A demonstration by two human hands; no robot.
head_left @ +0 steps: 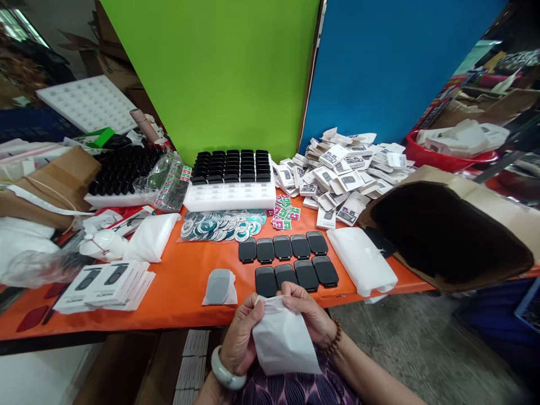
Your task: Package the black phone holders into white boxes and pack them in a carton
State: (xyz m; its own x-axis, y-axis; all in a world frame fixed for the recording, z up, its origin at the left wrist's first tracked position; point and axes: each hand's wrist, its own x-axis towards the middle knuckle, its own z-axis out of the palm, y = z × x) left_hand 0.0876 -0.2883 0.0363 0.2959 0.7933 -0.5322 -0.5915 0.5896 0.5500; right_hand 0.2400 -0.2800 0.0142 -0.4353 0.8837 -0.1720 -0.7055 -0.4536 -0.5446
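A thin white pouch hangs between my two hands in front of my lap. My left hand pinches its upper left edge, and my right hand grips the upper right edge. Whether anything is inside it I cannot tell. Just beyond my hands, two rows of flat black devices lie on the orange table. To their left, a device in a translucent white pouch lies flat. A stack of white pouches sits right of the rows.
A white foam tray holds several black pieces, with round discs before it. Small white boxes are heaped at the back right. An open carton leans at the right edge; packed boxes are stacked left.
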